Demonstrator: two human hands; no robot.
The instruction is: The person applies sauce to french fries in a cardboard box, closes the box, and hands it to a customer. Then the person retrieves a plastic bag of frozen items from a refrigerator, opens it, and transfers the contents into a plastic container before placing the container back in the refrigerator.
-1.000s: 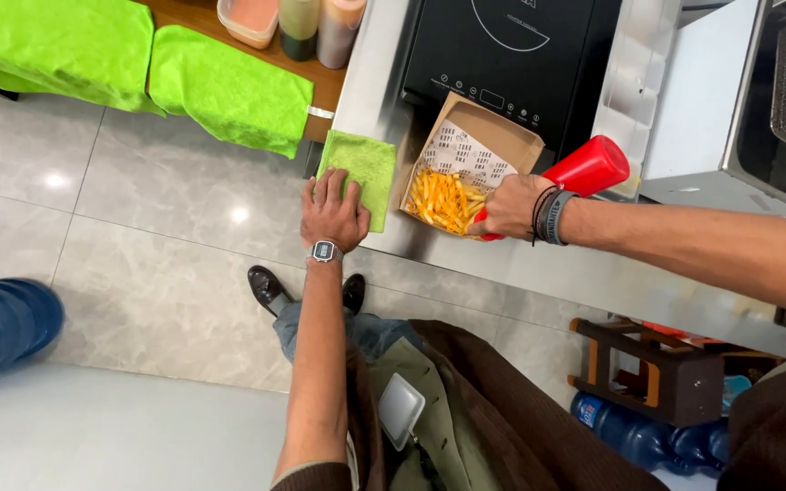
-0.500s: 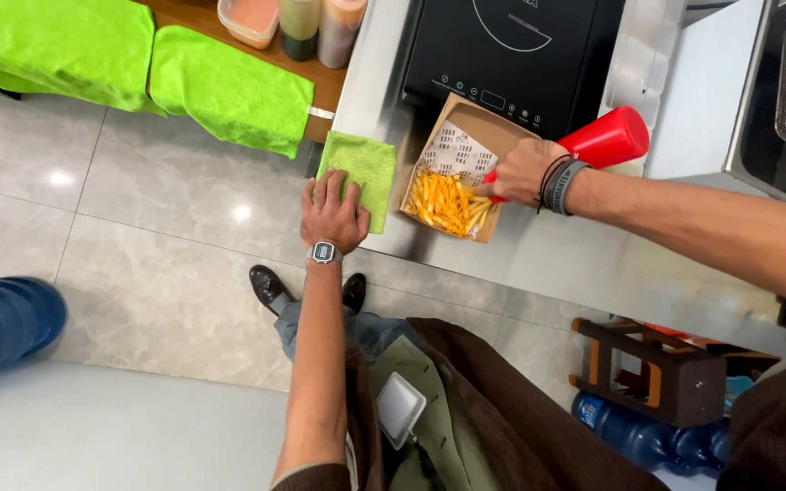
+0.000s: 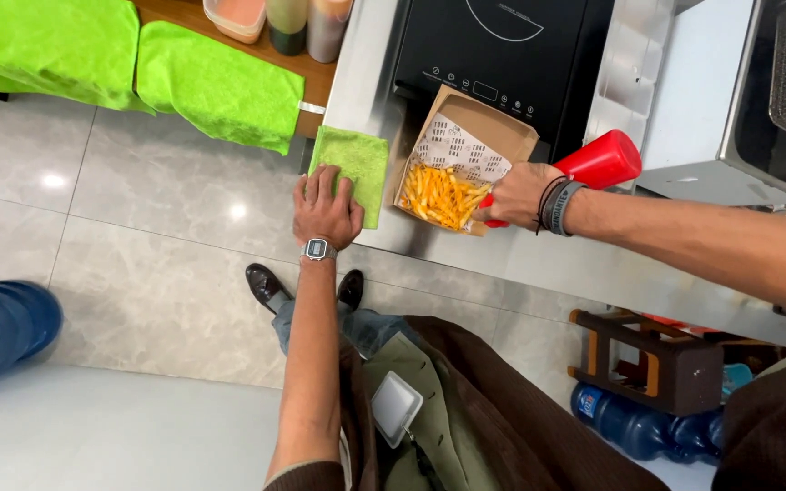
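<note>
Red squeeze bottle (image 3: 604,160); bright green cloth (image 3: 355,164); yellow fries (image 3: 443,195); brown cardboard tray (image 3: 493,123); white patterned liner paper (image 3: 458,151).

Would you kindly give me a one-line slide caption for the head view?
Right hand tips a red plastic squeeze bottle over fries in a cardboard tray; left hand presses a green cloth.

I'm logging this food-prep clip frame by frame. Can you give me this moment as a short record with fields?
left hand: left hand flat on a small green cloth at the counter edge
right hand: right hand grips a red squeeze bottle, tipped toward the fries
food: fries on printed paper in a cardboard tray
surface: steel counter, black induction cooktop behind the tray
</note>
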